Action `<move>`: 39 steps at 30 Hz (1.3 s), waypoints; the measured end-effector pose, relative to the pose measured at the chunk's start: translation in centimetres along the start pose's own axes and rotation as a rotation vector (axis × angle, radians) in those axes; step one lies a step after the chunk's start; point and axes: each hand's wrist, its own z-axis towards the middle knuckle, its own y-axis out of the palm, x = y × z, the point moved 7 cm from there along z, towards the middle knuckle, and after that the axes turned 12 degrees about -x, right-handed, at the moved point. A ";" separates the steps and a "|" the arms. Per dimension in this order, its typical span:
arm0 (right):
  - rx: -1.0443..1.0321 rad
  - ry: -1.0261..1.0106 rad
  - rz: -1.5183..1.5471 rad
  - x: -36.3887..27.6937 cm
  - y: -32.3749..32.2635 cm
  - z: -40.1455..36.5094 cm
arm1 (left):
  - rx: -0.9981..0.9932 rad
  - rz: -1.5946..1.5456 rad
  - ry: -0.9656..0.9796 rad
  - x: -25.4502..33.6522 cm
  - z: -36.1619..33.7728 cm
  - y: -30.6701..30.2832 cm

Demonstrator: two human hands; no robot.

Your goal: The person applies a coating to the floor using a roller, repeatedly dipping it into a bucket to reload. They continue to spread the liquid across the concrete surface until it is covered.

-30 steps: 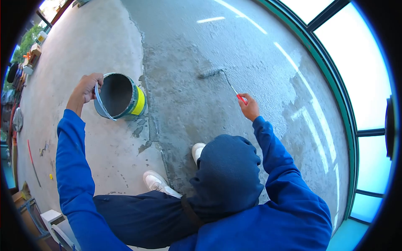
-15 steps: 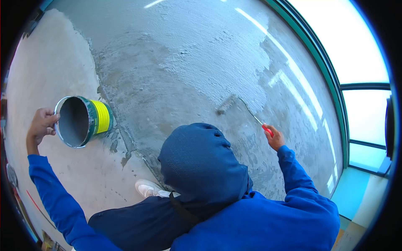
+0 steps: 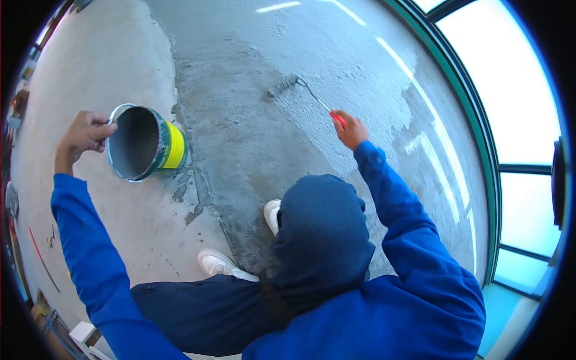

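Observation:
My left hand (image 3: 89, 137) is closed on the rim or handle of a dark green bucket (image 3: 159, 144) with a yellow band. The bucket leans with its mouth toward me; its grey inside shows, and the bottom is in shadow. In my right hand (image 3: 350, 129) is the red handle of a paint roller (image 3: 283, 86), held out ahead of me. The roller's grey, textured sleeve rests on the floor, at the border between a wet light-grey coating (image 3: 336, 78) and darker damp concrete (image 3: 240, 150).
Bare pale floor (image 3: 90, 72) lies on the left, divided from the coated part by a ragged edge. Along the right runs a green-framed window wall (image 3: 480, 114). My white shoes (image 3: 217, 263) stand near the edge line. Assorted items line the far left.
The roller and my right hand have moved left and farther away across the floor. My left hand and the bucket appear shifted slightly right and up as the view turned. A second shoe now shows.

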 end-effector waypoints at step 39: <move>-0.196 -0.838 -0.235 -40.7 -14.7 -2.8 | 0.178 -0.136 0.021 -6.3 -0.7 -2.5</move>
